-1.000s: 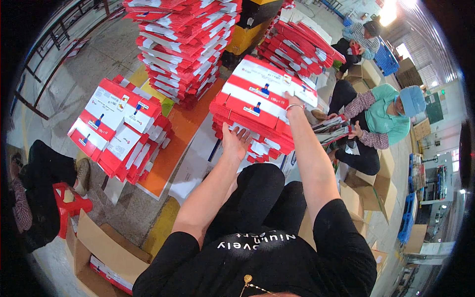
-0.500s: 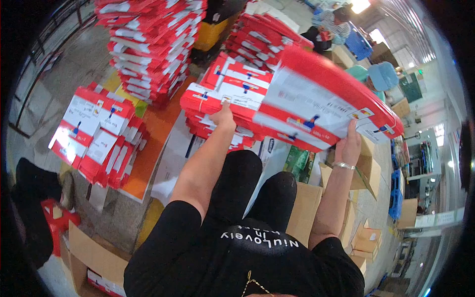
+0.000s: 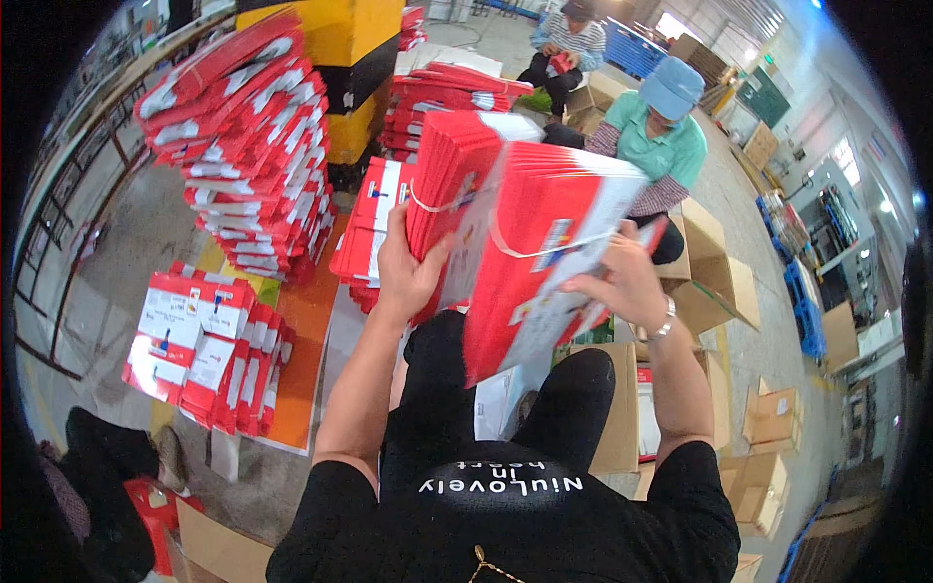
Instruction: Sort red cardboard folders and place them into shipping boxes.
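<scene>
Two bundles of flat red-and-white folded cartons stand upright on edge above my lap, side by side, each with a pale band around it. My left hand (image 3: 413, 272) is closed on the left bundle (image 3: 437, 170), thumb on its near face. My right hand (image 3: 630, 280) grips the far right side of the right bundle (image 3: 525, 228), its fingers partly blurred. The top edges of the right bundle fan slightly apart. Behind my left hand lies a lower pile (image 3: 384, 199) of the same cartons, partly hidden.
A tall leaning carton stack (image 3: 243, 165) and a low stack (image 3: 194, 350) stand at left. Behind is a yellow-and-black pillar (image 3: 364, 92). A co-worker in green (image 3: 666, 141) sits ahead right; another person (image 3: 573, 44) sits farther off. An open cardboard box (image 3: 617, 413) stands beside my right knee.
The cartons, tilted out flat to the right over the pile, now stand upright in front of me as two bundles. Both hands have drawn closer in, and the view has turned.
</scene>
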